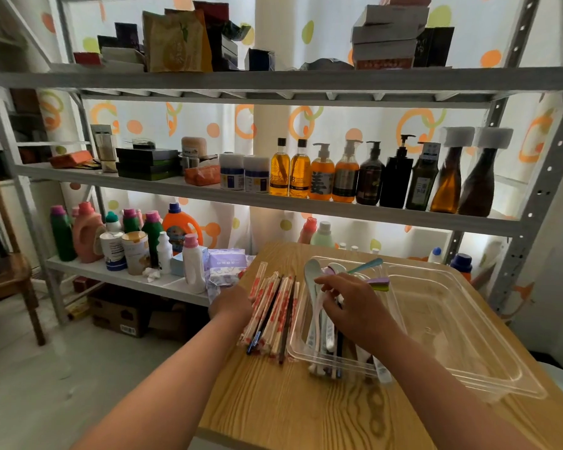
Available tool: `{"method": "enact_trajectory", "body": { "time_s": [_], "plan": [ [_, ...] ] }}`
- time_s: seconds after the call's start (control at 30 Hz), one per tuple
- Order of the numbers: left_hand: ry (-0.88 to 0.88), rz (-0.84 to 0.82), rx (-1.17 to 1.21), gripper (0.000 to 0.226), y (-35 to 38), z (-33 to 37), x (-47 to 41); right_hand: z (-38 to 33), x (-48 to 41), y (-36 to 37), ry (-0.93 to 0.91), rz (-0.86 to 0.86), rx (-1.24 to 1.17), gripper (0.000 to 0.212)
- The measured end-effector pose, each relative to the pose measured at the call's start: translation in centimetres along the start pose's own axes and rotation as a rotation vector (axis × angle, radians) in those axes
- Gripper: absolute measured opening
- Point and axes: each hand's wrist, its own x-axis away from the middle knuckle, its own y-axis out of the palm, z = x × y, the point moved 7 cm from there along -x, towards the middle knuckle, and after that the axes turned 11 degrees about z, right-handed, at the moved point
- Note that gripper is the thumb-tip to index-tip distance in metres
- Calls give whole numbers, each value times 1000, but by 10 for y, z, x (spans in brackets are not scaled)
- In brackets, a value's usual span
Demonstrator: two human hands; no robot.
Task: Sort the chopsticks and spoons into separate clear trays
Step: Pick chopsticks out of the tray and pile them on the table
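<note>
Left hand (233, 305) reaching far, lying palm down, fingertips hidden, right hand (354, 303) reaching alongside, palm down, fingers curling.

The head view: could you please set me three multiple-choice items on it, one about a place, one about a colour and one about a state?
1. Where do the chopsticks lie?
A. On the table, left of the tray
B. In the tray
C. On a shelf

2. What colour is the spoon whose handle sticks up at the tray's far side?
A. Red
B. Teal
C. Black

3. What is the left hand doing?
A. Holding a bottle
B. Hanging off the table
C. Gripping the chopsticks

Answers:
1. A, the bundle lies on the wood beside the tray.
2. B, its handle shows teal.
3. C, it closes on the bundle's left edge.
</note>
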Motion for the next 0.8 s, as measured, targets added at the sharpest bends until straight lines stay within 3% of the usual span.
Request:
{"method": "enact_trajectory", "body": {
  "time_s": [0.57, 0.8],
  "plan": [
    [22, -48, 55, 39, 12, -3, 3, 18, 3, -9, 100, 86, 93, 24],
    [35, 128, 236, 34, -13, 19, 9, 32, 10, 10, 216, -156, 297, 13]
  ]
}}
